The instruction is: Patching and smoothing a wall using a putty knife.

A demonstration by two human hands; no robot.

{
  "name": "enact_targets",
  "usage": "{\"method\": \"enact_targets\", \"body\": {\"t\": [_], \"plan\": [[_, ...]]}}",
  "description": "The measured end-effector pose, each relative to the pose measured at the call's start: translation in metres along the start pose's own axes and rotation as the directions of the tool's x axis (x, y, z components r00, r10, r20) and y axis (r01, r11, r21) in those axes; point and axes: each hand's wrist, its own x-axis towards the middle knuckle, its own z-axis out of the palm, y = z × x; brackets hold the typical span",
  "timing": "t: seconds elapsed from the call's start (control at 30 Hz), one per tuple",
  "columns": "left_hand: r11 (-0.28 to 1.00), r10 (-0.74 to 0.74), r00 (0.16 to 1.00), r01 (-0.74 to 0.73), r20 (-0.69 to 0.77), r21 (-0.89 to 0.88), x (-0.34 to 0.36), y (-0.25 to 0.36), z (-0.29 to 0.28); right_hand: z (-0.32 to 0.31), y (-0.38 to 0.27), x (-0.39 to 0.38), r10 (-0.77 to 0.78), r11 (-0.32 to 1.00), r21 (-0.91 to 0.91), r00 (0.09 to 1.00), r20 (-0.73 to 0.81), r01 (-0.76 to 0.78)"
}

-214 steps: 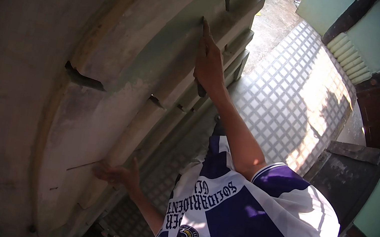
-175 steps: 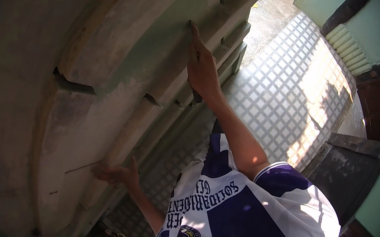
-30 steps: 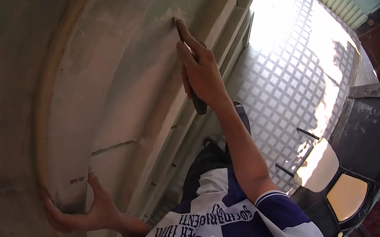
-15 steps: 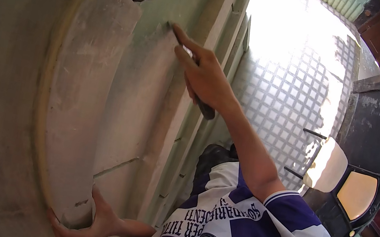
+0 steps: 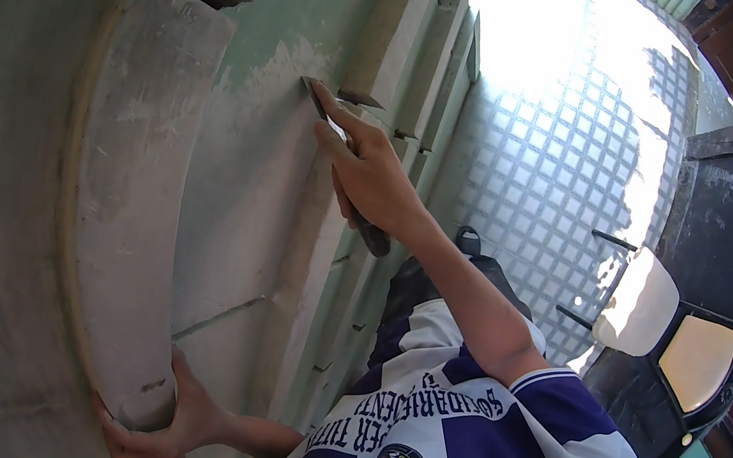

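Scraper (image 5: 315, 102) edge against green wall (image 5: 318, 5)

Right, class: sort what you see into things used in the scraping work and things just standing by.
In use:
right hand holding scraper
green wall being scraped
left hand gripping curved moulding

Standing by:
chairs
tiled floor
dark cabinet

right hand (image 5: 375, 181) lowered scraper (image 5: 339, 160), left hand (image 5: 167, 415) gripping moulding (image 5: 128, 216)
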Motion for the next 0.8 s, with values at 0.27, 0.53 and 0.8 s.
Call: {"method": "enact_targets", "body": {"t": [0.27, 0.53, 0.8], "plan": [[0.988, -0.01, 0.994, 0.027, 0.109, -0.153, 0.008, -0.001, -0.009, 0.008, 0.019, -0.01, 0.068, 0.989, 0.133, 0.998, 0.014, -0.069], [0.981, -0.036, 0.997, 0.048, 0.068, -0.189, 0.005, 0.001, -0.008, 0.017, 0.007, -0.015, 0.035, 0.996, 0.086, 0.999, -0.039, -0.032], [0.982, -0.01, 0.997, 0.026, 0.083, -0.186, 0.007, 0.003, -0.012, 0.042, -0.013, -0.023, -0.26, 0.965, -0.041, 0.965, -0.032, 0.259]]}}
